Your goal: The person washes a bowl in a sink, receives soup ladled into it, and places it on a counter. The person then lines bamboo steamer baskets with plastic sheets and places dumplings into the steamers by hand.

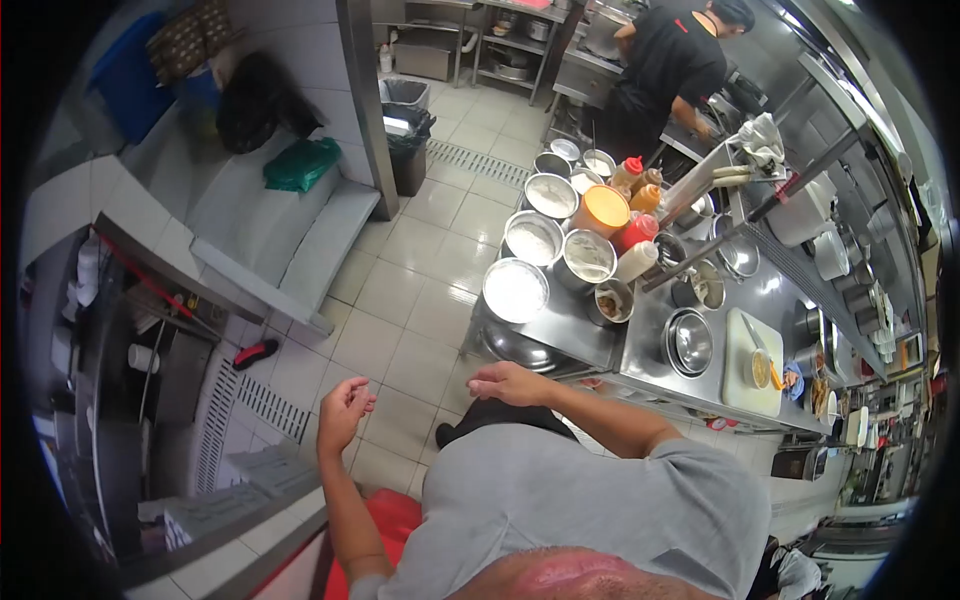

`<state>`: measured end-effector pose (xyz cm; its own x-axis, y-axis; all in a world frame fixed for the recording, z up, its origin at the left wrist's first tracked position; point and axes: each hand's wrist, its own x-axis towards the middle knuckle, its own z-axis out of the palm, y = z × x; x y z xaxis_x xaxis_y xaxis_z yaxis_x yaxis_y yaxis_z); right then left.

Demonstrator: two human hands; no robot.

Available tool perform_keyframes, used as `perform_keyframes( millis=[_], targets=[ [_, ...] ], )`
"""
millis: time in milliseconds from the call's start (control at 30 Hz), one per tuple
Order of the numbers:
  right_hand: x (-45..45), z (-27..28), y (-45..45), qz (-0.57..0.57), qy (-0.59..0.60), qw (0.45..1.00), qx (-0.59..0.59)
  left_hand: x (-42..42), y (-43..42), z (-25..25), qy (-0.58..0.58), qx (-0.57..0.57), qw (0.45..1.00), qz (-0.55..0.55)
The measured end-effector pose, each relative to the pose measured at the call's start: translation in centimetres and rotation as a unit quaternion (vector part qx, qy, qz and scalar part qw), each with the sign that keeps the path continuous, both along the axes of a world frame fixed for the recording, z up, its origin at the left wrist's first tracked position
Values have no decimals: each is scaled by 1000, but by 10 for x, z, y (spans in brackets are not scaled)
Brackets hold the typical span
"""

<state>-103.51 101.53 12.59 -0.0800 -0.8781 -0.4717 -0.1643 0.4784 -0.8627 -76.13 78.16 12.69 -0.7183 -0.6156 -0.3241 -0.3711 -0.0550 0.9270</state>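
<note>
My left hand [344, 410] hangs over the tiled floor with its fingers loosely bent and a little apart; nothing shows in it. In front of my body, my right hand [505, 383] points inward, fingers loosely stretched and also without an object. Closest to it are a metal bowl [515, 345] below the counter edge and a round container with white contents [516, 290] on the counter. Neither hand touches anything that I can see.
A steel counter [640, 345] carries several pots, squeeze bottles [638, 232], nested bowls [690, 341] and a cutting board [752, 362] with a knife. A co-worker [665, 70] stands beyond it. Floor drains [272, 408], a bin [408, 150] and a low ledge [320, 245] lie left.
</note>
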Motion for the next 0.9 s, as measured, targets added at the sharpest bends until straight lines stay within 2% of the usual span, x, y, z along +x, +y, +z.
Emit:
perform_keyframes(
  millis=[167,300,333,367,500,633,700,800,833,900],
  targets=[
    [-23,-3,-55,-56,-52,997,-11,-67,-76,-10,12,-27,996,-89],
    [-49,-22,-112,-102,-149,983,-22,-106,-135,-4,-20,-41,991,-123],
    [-57,-24,-129,-112,-178,977,-23,-112,-150,-3,-33,-23,994,-102],
    [-68,-28,-150,-89,-145,985,-13,-113,-166,-2,-51,-4,995,-84],
    [-103,-32,-229,-107,-147,982,-58,-121,-233,14,-81,8,995,-54],
    [-139,-10,-294,-77,-35,992,-92,-136,-298,-2,-75,24,996,-34],
    [-154,-11,-324,-74,-11,993,-93,-157,-331,-14,-73,39,995,-53],
    [-160,-45,-362,-165,-83,976,-118,-197,-381,-31,-84,40,990,-106],
    [-166,-27,-371,-182,-83,974,-108,-221,-400,-34,-77,40,989,-122],
    [-181,-26,-386,-203,-65,973,-89,-268,-430,-34,-53,52,985,-157]
  ],
)
